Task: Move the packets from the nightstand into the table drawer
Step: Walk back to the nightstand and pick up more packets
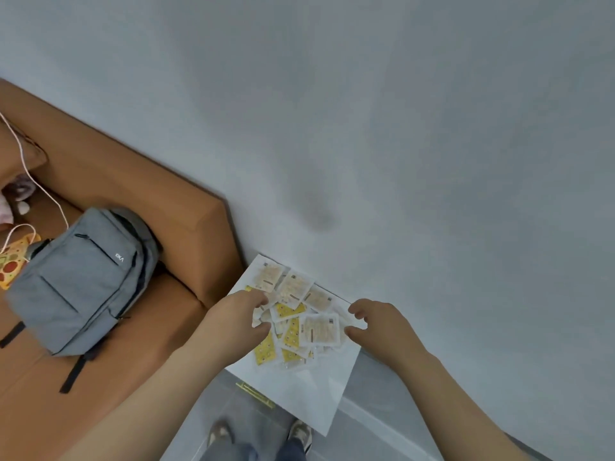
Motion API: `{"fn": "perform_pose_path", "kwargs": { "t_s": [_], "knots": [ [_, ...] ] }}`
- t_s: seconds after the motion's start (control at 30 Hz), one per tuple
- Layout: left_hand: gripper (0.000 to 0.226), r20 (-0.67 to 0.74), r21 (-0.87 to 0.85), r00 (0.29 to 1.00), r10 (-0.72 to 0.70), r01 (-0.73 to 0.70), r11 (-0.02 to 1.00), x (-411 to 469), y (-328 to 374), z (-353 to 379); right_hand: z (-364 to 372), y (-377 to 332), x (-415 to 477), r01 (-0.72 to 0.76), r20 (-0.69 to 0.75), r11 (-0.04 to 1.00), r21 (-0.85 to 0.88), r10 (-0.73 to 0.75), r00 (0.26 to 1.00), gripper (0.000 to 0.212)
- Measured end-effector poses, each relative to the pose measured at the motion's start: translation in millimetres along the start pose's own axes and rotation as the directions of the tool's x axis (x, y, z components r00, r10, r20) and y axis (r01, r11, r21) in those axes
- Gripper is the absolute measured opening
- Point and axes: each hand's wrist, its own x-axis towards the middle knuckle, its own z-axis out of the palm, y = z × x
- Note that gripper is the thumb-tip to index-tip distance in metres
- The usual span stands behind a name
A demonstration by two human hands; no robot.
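Several flat packets (294, 314), some pale beige and some yellow, lie in a loose overlapping pile on the white nightstand (316, 390) against the wall. My left hand (236, 319) is at the pile's left edge, fingers and thumb curled around the packets there. My right hand (376, 322) is at the pile's right edge, fingers curled, thumb touching the beige packet (318, 329) on top; whether it grips is unclear. The table drawer is out of view.
A brown bed headboard (159, 201) stands left of the nightstand. A grey backpack (83, 281) lies on the bed, beside a pink cable and a patterned cushion. A gold handle (254, 394) shows on the nightstand front. My shoes (259, 435) stand on the grey floor below.
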Motion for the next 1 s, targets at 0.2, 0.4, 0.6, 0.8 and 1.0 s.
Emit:
{"fn": "perform_pose_path", "kwargs": {
  "t_s": [0.2,0.4,0.6,0.8,1.0],
  "knots": [
    [0.043,0.155,0.022,0.988,-0.024,0.021,1.000,50.5,-26.2,23.8,28.3,16.7,28.8,-0.125,0.058,0.992,0.023,0.124,0.991,0.041],
    [0.048,0.309,0.052,0.951,-0.031,0.015,0.999,85.7,-60.8,53.5,70.1,25.2,49.7,-0.224,0.113,0.975,0.009,0.222,0.968,0.045],
    [0.053,0.387,0.076,0.919,-0.071,0.045,0.996,111.2,-103.6,94.2,112.1,33.4,77.5,-0.242,0.172,0.970,-0.031,0.243,0.955,0.048],
    [0.057,0.404,0.122,0.911,-0.084,0.037,0.992,131.5,-143.2,143.5,156.7,47.0,119.2,-0.236,0.177,0.969,-0.069,0.244,0.953,0.052],
    [0.075,0.375,0.166,0.921,-0.104,0.043,0.985,149.9,-180.8,195.7,207.8,64.8,164.6,-0.198,0.148,0.971,-0.135,0.217,0.965,0.059]
  ]
}}
